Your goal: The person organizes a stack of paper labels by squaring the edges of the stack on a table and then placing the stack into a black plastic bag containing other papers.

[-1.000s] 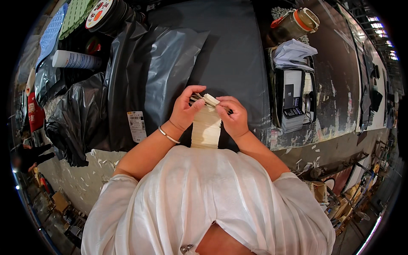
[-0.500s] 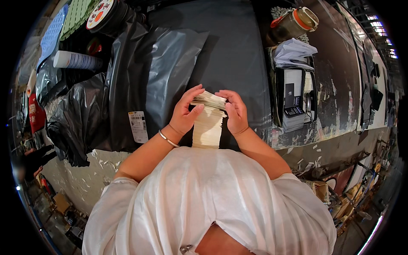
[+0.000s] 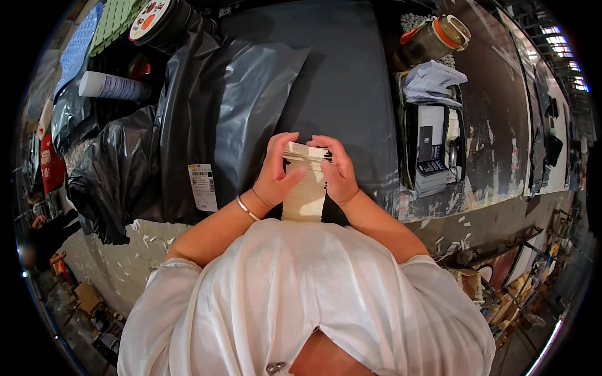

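A thick stack of cream paper slips (image 3: 303, 199) runs away from my body in the middle of the dark work surface. At its far end my left hand (image 3: 276, 170) curves round the left side, its thumb lying over the slips and its fingers bent at the far edge. Opposite it, my right hand (image 3: 339, 172) presses the right side, with fingers curled over the far corner. The slips between the hands sit nearly even, with thin dark gaps along the sides. My body hides the near end of the stack.
Black plastic bags (image 3: 188, 125) cover the left side, one bearing a white label (image 3: 202, 188). Behind them lie a white cylinder (image 3: 115, 86) and a round tub (image 3: 150, 20). To the right stand a black box of dark cards (image 3: 431, 178), folded white paper (image 3: 433, 81) and a jar (image 3: 436, 39).
The upper slips, fanned and tilted between my hands before, now lie flatter and more even on the stack. Both hands have come slightly nearer to me, with the fingers closer round the far end.
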`<state>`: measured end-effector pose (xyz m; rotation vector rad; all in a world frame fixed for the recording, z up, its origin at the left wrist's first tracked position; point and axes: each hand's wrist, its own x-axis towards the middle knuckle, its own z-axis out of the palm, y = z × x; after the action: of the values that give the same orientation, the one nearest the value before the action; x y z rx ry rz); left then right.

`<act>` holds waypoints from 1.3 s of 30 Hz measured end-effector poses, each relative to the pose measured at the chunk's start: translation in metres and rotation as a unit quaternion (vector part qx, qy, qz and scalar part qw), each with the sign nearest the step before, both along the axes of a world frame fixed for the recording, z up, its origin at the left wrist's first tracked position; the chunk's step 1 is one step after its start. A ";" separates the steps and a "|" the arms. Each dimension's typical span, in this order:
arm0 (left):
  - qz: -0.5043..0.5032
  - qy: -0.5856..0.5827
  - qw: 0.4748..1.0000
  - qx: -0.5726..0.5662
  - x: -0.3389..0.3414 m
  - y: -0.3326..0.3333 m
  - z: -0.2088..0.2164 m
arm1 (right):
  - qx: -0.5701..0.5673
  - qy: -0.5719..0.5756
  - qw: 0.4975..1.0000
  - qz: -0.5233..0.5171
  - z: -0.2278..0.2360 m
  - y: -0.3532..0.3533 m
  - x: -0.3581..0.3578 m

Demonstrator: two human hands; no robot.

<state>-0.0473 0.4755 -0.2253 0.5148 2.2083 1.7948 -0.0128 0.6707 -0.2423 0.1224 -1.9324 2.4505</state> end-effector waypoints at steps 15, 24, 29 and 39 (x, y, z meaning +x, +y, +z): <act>-0.040 0.126 0.990 -0.039 0.004 -0.007 -0.013 | 0.046 0.022 0.998 -0.031 -0.009 0.004 -0.002; -0.044 0.146 0.977 -0.148 0.006 -0.006 0.007 | 0.230 0.044 0.972 -0.019 0.008 0.005 -0.001; -0.083 0.189 0.944 -0.256 -0.002 0.004 0.029 | 0.286 0.106 0.951 -0.051 0.020 -0.001 -0.012; -0.016 0.170 0.966 -0.193 -0.014 0.003 0.019 | 0.183 0.005 0.980 -0.075 -0.003 0.017 0.001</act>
<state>-0.0612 0.4782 -0.2061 0.8095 2.6714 1.2821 -0.0117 0.6877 -0.2452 -0.0086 -2.2738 1.9777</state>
